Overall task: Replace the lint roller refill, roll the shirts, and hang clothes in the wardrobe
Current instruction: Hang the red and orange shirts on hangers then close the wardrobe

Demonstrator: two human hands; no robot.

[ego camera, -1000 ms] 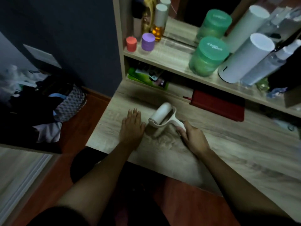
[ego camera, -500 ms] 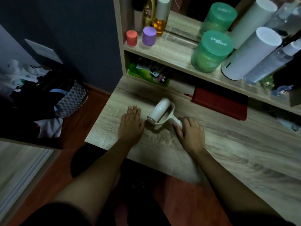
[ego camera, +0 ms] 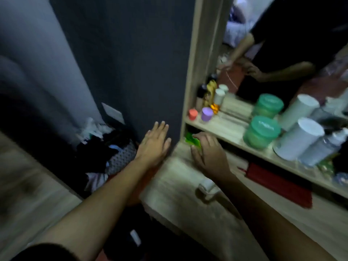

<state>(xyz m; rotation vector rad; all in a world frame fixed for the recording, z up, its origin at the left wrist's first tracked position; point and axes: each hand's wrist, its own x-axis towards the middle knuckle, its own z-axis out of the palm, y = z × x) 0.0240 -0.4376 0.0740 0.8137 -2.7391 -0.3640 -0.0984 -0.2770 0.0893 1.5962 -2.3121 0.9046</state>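
Note:
The white lint roller [ego camera: 206, 187] lies on the wooden desk [ego camera: 180, 204], partly hidden under my right forearm. My right hand [ego camera: 207, 153] reaches into the gap under the shelf, its fingers laid over a green packet [ego camera: 191, 141] and its thumb spread below it; blur hides whether it grips. My left hand [ego camera: 154, 144] hovers past the desk's left edge with straight fingers and holds nothing.
The shelf [ego camera: 222, 129] carries a red cap, a purple cap, bottles, a green jar [ego camera: 261, 131] and a white cylinder [ego camera: 299, 138]. A red case [ego camera: 278, 183] lies under it. A pile of clothes in a basket [ego camera: 113, 151] sits on the floor at left. A mirror stands behind the shelf.
My right hand let go of the lint roller handle and moved forward to the green packet. My left hand lifted off the desk and swung left. The view tilted up.

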